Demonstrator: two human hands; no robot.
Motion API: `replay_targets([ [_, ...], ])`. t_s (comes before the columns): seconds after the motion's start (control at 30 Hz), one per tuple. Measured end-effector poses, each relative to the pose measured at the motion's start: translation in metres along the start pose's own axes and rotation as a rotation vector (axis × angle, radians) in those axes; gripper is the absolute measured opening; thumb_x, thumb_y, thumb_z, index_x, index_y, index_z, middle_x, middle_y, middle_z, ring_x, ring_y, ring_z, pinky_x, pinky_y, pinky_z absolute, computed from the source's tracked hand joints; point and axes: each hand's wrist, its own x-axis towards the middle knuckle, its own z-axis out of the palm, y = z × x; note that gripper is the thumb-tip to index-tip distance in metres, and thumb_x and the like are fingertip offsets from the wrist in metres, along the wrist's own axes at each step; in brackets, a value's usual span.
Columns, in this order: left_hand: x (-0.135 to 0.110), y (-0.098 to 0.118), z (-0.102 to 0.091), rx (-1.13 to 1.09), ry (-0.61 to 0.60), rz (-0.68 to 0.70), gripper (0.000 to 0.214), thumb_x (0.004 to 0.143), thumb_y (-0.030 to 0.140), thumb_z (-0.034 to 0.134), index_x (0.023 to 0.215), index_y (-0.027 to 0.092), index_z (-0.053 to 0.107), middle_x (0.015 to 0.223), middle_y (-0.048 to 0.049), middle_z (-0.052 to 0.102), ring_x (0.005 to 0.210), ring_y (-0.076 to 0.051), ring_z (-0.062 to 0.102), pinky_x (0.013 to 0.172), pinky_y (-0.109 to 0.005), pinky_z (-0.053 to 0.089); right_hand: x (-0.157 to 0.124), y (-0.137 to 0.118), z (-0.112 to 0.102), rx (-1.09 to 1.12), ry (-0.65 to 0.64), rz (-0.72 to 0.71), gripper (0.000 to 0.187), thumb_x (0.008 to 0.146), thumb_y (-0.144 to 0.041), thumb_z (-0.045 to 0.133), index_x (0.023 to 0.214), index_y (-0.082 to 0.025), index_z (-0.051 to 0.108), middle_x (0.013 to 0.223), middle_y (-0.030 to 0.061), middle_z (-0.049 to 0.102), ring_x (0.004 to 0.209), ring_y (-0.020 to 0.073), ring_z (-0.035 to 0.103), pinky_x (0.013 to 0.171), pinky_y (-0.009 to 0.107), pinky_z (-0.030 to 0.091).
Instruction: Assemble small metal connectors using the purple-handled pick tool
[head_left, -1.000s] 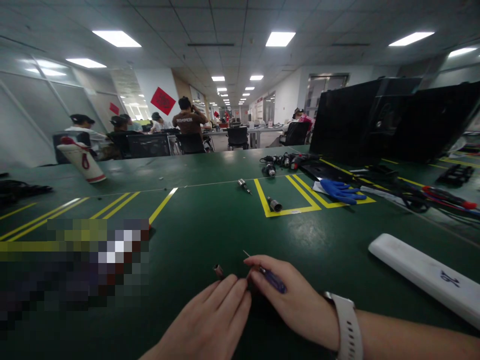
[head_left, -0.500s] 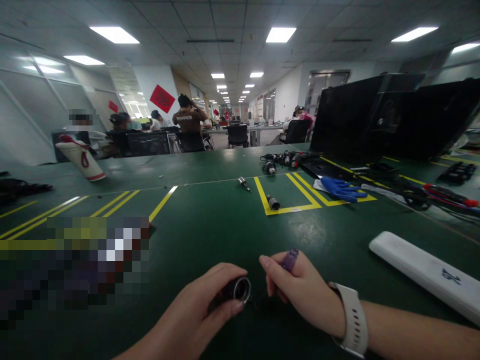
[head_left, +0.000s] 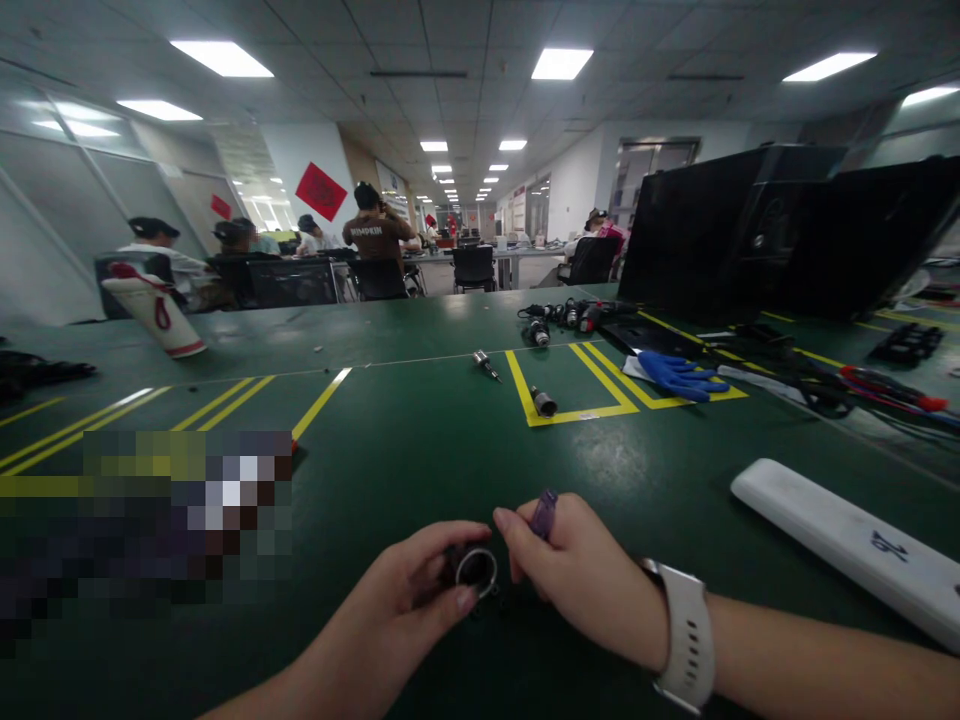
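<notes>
My left hand (head_left: 409,600) is closed around a short hollow metal cylinder (head_left: 477,574), thumb below and fingers above. The cylinder's round open end, with a bright rim, faces up and to the right. Close beside it, my right hand (head_left: 577,570) pinches a small tool with a translucent purple handle (head_left: 545,513), which sticks up between thumb and fingers. The tool's lower end is hidden by the hand, so I cannot tell whether it touches the cylinder. A pale watch strap (head_left: 684,635) is on the right wrist.
Ahead lie a pointed metal part (head_left: 486,364) and a metal sleeve (head_left: 544,402) by yellow tape lines. A blue glove (head_left: 679,376), a cluster of dark metal parts (head_left: 538,332), a white bar (head_left: 840,540), cables (head_left: 885,385) and a tilted cup (head_left: 161,318) surround them. Several people sit beyond.
My right hand has moved left, bringing the purple-handled tool closer to the cylinder. The left hand has shifted slightly left, and the cylinder's open end has turned more towards me.
</notes>
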Motion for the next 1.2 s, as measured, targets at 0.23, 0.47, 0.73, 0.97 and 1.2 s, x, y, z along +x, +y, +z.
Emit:
replay_targets([
  [0.23,0.001,-0.002,-0.004,-0.001,-0.017,-0.025,0.037,0.073,0.01,0.056,0.109,0.019,0.058,0.104,-0.0049,0.068,0.101,-0.021,0.06,0.09,-0.037,0.045,0.017,0.011,-0.004,0.202,-0.022,0.255,0.046,0.087,-0.038,0.037,0.049,-0.016,0.051,0.034,-0.0056,0.038,0.032,0.0061,0.034,0.037,0.019,0.026],
  [0.47,0.002,-0.01,-0.006,-0.043,0.019,0.009,0.037,0.071,0.008,0.058,0.106,0.019,0.06,0.101,-0.0044,0.069,0.098,-0.02,0.062,0.089,-0.036,0.046,0.007,0.01,-0.005,0.13,-0.11,0.068,0.043,0.086,-0.042,0.042,0.053,-0.016,0.052,0.04,-0.0055,0.039,0.037,0.0068,0.036,0.04,0.02,0.027],
  [0.73,0.001,-0.004,-0.005,-0.026,0.074,-0.009,0.037,0.069,0.011,0.059,0.105,0.018,0.062,0.101,-0.0053,0.07,0.098,-0.022,0.062,0.091,-0.038,0.045,0.001,0.016,-0.001,0.446,-0.055,0.153,0.043,0.084,-0.046,0.046,0.055,-0.015,0.052,0.04,-0.0058,0.041,0.037,0.0059,0.038,0.039,0.018,0.026],
  [0.97,-0.006,0.011,0.003,-0.009,0.156,-0.109,0.037,0.07,0.015,0.058,0.107,0.018,0.063,0.099,-0.006,0.071,0.096,-0.023,0.063,0.089,-0.037,0.046,-0.003,0.014,-0.005,0.653,0.055,0.045,0.042,0.083,-0.047,0.048,0.057,-0.016,0.053,0.043,-0.0052,0.043,0.04,0.0063,0.039,0.04,0.018,0.029],
  [1.2,-0.006,0.013,0.008,-0.028,0.206,-0.053,0.032,0.066,0.017,0.062,0.097,0.018,0.066,0.094,-0.0046,0.072,0.091,-0.022,0.065,0.082,-0.034,0.05,-0.018,0.002,-0.008,0.04,0.109,-0.524,0.034,0.087,-0.024,0.042,0.057,-0.015,0.055,0.05,0.0006,0.052,0.051,0.0099,0.05,0.054,0.022,0.038],
])
